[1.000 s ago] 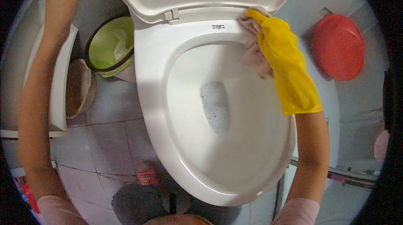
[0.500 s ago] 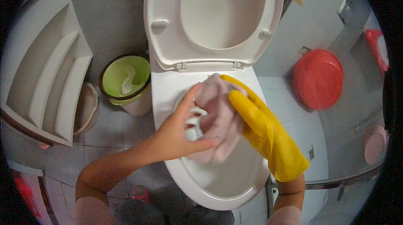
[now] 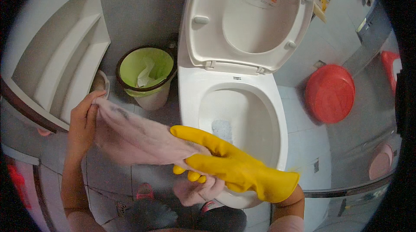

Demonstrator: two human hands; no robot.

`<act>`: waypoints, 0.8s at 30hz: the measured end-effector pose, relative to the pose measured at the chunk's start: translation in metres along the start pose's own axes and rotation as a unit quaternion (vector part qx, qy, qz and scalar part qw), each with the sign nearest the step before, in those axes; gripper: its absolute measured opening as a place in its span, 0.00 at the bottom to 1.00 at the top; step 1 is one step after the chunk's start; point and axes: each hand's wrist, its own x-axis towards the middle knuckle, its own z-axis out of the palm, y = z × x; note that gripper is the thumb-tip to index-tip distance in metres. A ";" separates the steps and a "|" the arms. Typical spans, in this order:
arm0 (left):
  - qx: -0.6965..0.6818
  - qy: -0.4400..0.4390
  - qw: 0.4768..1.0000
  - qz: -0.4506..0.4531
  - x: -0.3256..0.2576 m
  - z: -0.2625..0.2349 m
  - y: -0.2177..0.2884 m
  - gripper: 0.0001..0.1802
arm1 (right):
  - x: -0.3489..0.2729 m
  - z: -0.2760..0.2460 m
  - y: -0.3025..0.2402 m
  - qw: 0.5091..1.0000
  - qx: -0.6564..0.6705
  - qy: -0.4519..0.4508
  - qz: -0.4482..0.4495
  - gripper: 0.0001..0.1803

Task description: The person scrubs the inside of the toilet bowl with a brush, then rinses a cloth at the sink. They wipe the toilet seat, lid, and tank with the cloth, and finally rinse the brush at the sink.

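A pink cloth (image 3: 134, 134) with greyish smudges is stretched between my two hands, in front of and to the left of the toilet. My bare left hand (image 3: 86, 113) pinches its upper left corner. My right hand (image 3: 212, 156), in a yellow rubber glove, is closed around the other end, and the cloth's bunched tail hangs below it. The white toilet (image 3: 281, 139) has its seat and lid (image 3: 201, 43) raised; water shows in the bowl. My gloved hand and forearm cover part of the bowl's front rim.
A bin (image 3: 149, 100) with a green liner stands left of the toilet. A white corner shelf (image 3: 56, 80) is at the far left. To the right, a red basin (image 3: 330, 93) leans by the wall, near a curved glass shower screen (image 3: 368, 124).
The cloth was bunched between both hands over the bowl. Now it is pulled out toward the left, my left hand far left and my right hand lower. The view has shifted.
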 end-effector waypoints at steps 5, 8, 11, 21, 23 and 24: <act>-0.084 -0.315 0.936 -0.135 -0.017 -0.025 -0.049 0.15 | 0.002 0.009 0.004 0.994 0.081 0.068 0.034 0.31; 0.042 -0.449 0.889 -0.079 -0.031 -0.010 -0.082 0.16 | -0.002 0.023 -0.009 0.991 0.018 0.133 0.004 0.27; -0.121 -0.517 0.847 -0.039 -0.056 0.028 -0.109 0.17 | -0.003 0.033 -0.002 0.985 0.048 0.165 0.011 0.23; -0.703 -0.203 0.596 -0.331 -0.085 0.091 -0.157 0.16 | -0.021 0.049 0.004 0.975 -0.102 0.199 0.001 0.21; -0.734 -0.096 0.576 -0.348 -0.081 0.100 -0.161 0.18 | -0.012 0.046 0.010 0.973 -0.203 0.103 -0.026 0.21; -0.731 -0.098 0.597 -0.314 -0.072 0.098 -0.155 0.19 | -0.002 0.040 0.010 0.938 -0.337 0.057 -0.062 0.20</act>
